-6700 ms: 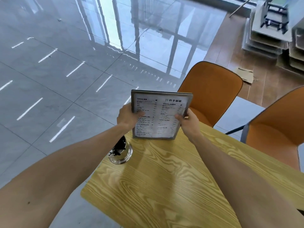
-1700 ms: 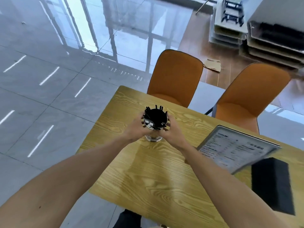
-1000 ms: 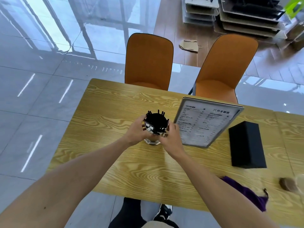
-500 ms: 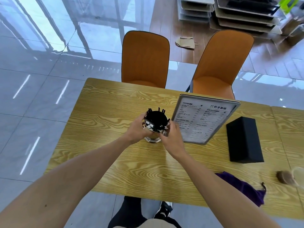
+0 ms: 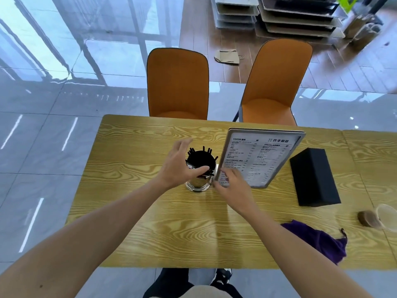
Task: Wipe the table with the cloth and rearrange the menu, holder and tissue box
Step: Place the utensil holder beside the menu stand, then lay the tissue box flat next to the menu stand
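A shiny metal holder (image 5: 200, 171) full of black sticks stands on the wooden table (image 5: 133, 173), just left of the upright framed menu (image 5: 261, 157). My left hand (image 5: 179, 166) hovers at the holder's left side with fingers spread, holding nothing. My right hand (image 5: 233, 186) is in front of the menu's lower left corner, fingers loosely apart and off the holder. The black tissue box (image 5: 313, 177) lies to the right of the menu. A purple cloth (image 5: 315, 239) is crumpled near the table's front edge on the right.
Two orange chairs (image 5: 178, 82) (image 5: 272, 82) stand at the table's far side. A tipped paper cup (image 5: 378, 216) lies at the right edge. Grey tiled floor surrounds the table on the left, and stacked trays (image 5: 296, 16) sit on the wooden floor beyond.
Both hands have let go of the holder, which now stands beside the menu. The left hand's fingers have opened and the right hand has drawn back toward the menu's corner.
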Demonstrator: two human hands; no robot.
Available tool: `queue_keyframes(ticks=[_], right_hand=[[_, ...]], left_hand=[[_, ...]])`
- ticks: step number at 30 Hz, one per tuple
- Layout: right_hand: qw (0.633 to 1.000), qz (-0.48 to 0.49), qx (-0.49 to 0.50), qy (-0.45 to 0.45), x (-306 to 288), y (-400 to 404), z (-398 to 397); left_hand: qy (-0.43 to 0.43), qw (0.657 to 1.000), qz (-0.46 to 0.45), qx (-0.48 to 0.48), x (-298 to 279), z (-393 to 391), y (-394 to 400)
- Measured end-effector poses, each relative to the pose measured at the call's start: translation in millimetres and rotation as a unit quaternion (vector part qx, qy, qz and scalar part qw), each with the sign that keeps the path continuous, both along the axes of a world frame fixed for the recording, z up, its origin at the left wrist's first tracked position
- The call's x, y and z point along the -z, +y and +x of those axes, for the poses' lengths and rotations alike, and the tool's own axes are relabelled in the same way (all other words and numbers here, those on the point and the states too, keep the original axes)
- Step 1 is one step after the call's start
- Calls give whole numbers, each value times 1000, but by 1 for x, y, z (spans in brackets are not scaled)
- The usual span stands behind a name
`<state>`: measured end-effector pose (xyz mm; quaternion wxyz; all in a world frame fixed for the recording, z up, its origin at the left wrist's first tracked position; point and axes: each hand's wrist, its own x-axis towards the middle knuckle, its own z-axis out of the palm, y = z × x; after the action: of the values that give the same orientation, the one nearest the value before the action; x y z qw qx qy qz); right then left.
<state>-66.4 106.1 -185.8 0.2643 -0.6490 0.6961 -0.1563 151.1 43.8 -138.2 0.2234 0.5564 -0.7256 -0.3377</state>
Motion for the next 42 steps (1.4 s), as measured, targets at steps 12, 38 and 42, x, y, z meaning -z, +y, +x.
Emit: queue_keyframes(ticks=[12,38,42], right_hand=[[986,-23,150,68,-34,27,-99],[856,205,318,-351,15,24,-375],[839,236,298,-389,17,16,-388]], left_hand=[[26,938,-141,315,-46,-140,7],[-126,966,123,189,54,-460,-50],[-124,970,120,171,62,-468,-53]])
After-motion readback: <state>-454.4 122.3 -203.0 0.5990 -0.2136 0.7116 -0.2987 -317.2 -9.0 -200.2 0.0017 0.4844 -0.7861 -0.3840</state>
